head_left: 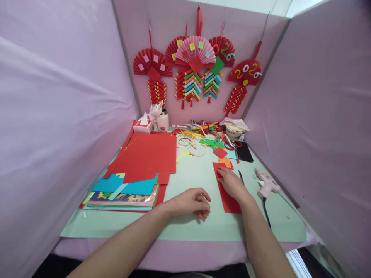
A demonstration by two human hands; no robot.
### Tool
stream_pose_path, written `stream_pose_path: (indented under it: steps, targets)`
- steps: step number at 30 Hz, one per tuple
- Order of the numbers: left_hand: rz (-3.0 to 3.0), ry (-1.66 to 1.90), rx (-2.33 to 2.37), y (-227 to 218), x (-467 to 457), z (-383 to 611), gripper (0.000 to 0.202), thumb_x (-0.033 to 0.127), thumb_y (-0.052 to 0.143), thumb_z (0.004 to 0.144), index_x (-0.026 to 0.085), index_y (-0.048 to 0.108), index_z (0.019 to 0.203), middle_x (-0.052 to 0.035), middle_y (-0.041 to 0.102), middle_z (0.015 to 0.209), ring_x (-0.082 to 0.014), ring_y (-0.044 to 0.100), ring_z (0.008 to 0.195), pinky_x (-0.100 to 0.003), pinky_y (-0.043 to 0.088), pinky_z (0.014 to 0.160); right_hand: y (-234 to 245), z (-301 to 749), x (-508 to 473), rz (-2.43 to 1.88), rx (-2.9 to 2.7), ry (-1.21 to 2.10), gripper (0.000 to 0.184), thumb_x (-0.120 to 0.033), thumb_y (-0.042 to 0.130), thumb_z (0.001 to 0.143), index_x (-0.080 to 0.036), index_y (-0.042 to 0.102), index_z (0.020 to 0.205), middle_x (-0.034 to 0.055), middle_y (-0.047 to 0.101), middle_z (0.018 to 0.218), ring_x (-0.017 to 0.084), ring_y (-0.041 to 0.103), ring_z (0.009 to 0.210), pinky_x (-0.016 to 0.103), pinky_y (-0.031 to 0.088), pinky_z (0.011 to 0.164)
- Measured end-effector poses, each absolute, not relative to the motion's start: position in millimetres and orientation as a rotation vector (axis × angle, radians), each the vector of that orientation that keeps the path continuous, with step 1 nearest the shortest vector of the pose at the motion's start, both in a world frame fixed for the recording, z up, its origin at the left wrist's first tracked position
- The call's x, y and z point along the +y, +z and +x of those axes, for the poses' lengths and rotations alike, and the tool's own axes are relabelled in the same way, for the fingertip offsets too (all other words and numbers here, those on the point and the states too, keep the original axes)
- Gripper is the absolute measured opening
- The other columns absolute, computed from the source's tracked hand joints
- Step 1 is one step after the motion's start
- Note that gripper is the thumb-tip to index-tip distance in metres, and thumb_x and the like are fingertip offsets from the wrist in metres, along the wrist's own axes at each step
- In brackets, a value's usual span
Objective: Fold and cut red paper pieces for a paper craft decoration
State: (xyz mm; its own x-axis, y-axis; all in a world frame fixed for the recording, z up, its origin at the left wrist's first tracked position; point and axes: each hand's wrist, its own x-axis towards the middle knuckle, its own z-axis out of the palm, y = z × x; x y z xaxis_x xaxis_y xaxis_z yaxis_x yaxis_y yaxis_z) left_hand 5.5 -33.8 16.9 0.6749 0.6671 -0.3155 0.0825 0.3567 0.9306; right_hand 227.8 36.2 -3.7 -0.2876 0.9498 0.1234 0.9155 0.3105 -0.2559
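A long red paper strip (228, 201) lies on the table in front of me, slightly right of the middle. My right hand (230, 182) rests over its upper part, fingers stretched out and touching the paper. To the left, my left hand (194, 202) hovers over or rests on the pale green table surface; its fingers are loosely bent and apart, with nothing visible in them. Just right of my right hand lies a thin dark craft knife or pen (241, 177), partly hidden. Small orange paper pieces (225, 162) and a red paper square (220, 153) lie beyond the strip.
Large red sheets (153, 150) and a stack with blue paper (142, 187) cover the left side. A pink glue gun (267, 183) with a black cord lies at right. Scissors (233, 144), a phone-like black slab (245, 151), bowls (234, 131) and a bottle (163, 121) stand farther back.
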Motion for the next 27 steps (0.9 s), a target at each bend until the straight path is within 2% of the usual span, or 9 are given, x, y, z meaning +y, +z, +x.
stream_pose_path:
  steps: [5, 8, 10, 13, 15, 17, 20, 25, 27]
  targets:
    - [1.196, 0.491, 0.795, 16, -32, 6, 0.038, 0.04, 0.072, 0.069, 0.018, 0.053, 0.092, -0.003, 0.064, 0.075, -0.0139, 0.063, 0.06, -0.029, 0.049, 0.059, -6, 226, 41, -1.643, -2.309, 0.153, 0.038, -0.018, 0.052, 0.082, -0.015, 0.061, 0.119, 0.0162, 0.054, 0.131, 0.03, 0.05, 0.12, 0.041, 0.038, 0.1]
    - [1.345, 0.652, 0.907, 18, -29, 3, 0.026, 0.037, 0.064, 0.076, 0.018, 0.056, 0.091, -0.0015, 0.062, 0.069, -0.014, 0.061, 0.059, -0.028, 0.047, 0.058, -5, 223, 42, -1.579, -2.283, 0.152, 0.037, -0.021, 0.049, 0.084, -0.016, 0.061, 0.119, 0.0151, 0.057, 0.127, 0.028, 0.052, 0.117, 0.041, 0.039, 0.099]
    - [1.572, 0.785, 1.054, 21, -28, -1, 0.017, 0.033, 0.058, 0.08, 0.018, 0.06, 0.088, -0.0029, 0.064, 0.073, -0.0157, 0.061, 0.066, -0.029, 0.047, 0.065, -6, 221, 42, -1.539, -2.284, 0.177, 0.035, -0.023, 0.048, 0.086, -0.016, 0.062, 0.116, 0.0143, 0.06, 0.123, 0.027, 0.054, 0.113, 0.04, 0.04, 0.097]
    - [1.902, 0.879, 1.274, 26, -25, -9, 0.016, 0.029, 0.054, 0.082, 0.02, 0.064, 0.09, -0.0081, 0.067, 0.094, -0.022, 0.061, 0.09, -0.034, 0.044, 0.084, -6, 218, 42, -1.506, -2.284, 0.201, 0.032, -0.026, 0.048, 0.086, -0.017, 0.064, 0.112, 0.0137, 0.062, 0.118, 0.027, 0.056, 0.109, 0.04, 0.042, 0.095]
    - [2.003, 0.868, 1.356, 31, -19, -17, 0.023, 0.028, 0.055, 0.082, 0.019, 0.064, 0.101, -0.0124, 0.064, 0.113, -0.0266, 0.055, 0.11, -0.037, 0.037, 0.097, -6, 217, 42, -1.498, -2.275, 0.195, 0.031, -0.027, 0.048, 0.086, -0.016, 0.064, 0.11, 0.0143, 0.063, 0.117, 0.028, 0.056, 0.108, 0.04, 0.042, 0.095]
    - [2.029, 0.862, 1.417, 37, -7, -28, 0.035, 0.029, 0.058, 0.08, 0.018, 0.06, 0.114, -0.0151, 0.053, 0.133, -0.0294, 0.042, 0.127, -0.04, 0.026, 0.107, -6, 216, 42, -1.496, -2.265, 0.195, 0.031, -0.028, 0.049, 0.086, -0.016, 0.065, 0.109, 0.0147, 0.063, 0.115, 0.028, 0.057, 0.106, 0.041, 0.043, 0.094]
    - [1.991, 0.793, 1.563, 43, 23, -53, 0.06, 0.034, 0.068, 0.072, 0.017, 0.051, 0.127, -0.0164, 0.035, 0.148, -0.033, 0.023, 0.14, -0.044, 0.008, 0.113, -6, 215, 42, -1.498, -2.255, 0.222, 0.03, -0.029, 0.05, 0.085, -0.017, 0.065, 0.108, 0.0143, 0.064, 0.112, 0.028, 0.058, 0.104, 0.041, 0.044, 0.092]
    - [2.01, 0.356, 1.908, 41, 66, -103, 0.076, 0.056, 0.058, 0.076, 0.013, 0.041, 0.137, -0.0211, 0.022, 0.152, -0.0367, 0.012, 0.142, -0.05, 0.007, 0.112, -8, 215, 42, -1.497, -2.271, 0.255, 0.031, -0.028, 0.049, 0.085, -0.017, 0.065, 0.109, 0.0139, 0.063, 0.115, 0.028, 0.056, 0.107, 0.041, 0.041, 0.095]
    - [1.995, 0.24, 1.963, 37, 71, -119, 0.078, 0.061, 0.053, 0.077, 0.013, 0.04, 0.138, -0.0217, 0.023, 0.152, -0.0396, 0.017, 0.14, -0.052, 0.013, 0.109, -7, 215, 42, -1.503, -2.287, 0.253, 0.03, -0.028, 0.049, 0.086, -0.018, 0.064, 0.11, 0.0134, 0.063, 0.115, 0.027, 0.056, 0.108, 0.039, 0.041, 0.096]
